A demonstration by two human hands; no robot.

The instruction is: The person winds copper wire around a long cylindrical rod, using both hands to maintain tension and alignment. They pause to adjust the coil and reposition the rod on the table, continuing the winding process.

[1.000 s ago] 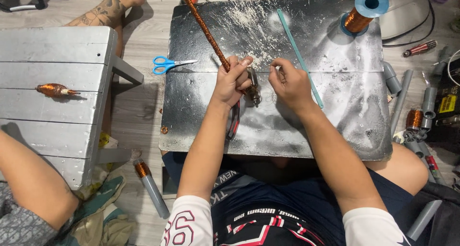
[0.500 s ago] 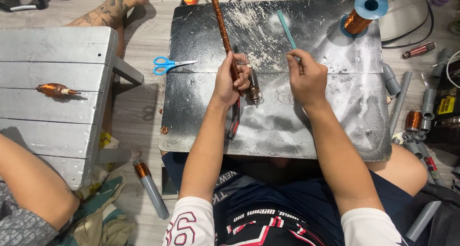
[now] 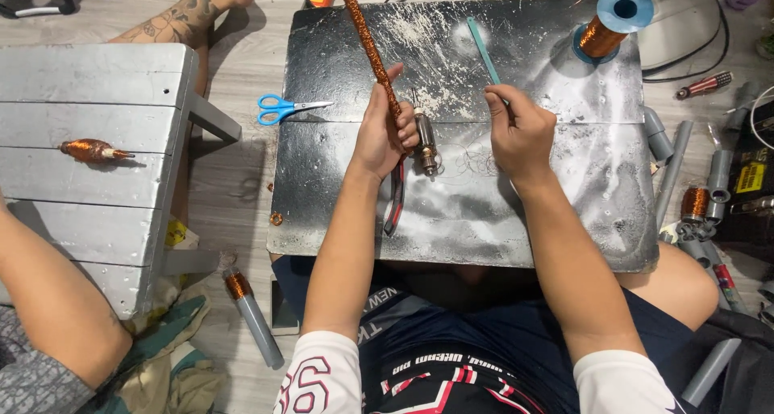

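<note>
My left hand grips a long rod wound with copper wire, which points up and away over the dark metal work plate. My right hand holds a thin teal stick that slants toward the far side. Between my hands a small metal cylindrical part lies on the plate. Dark-handled pliers lie under my left wrist. A blue spool of copper wire stands at the plate's far right corner.
Blue-handled scissors lie left of the plate. A grey wooden bench carries a copper-wound piece; another person's arm and foot are beside it. Grey tubes and wound coils lie around.
My left hand has swung the copper-wound rod more upright. My right hand lifted the teal stick off the plate and moved right.
</note>
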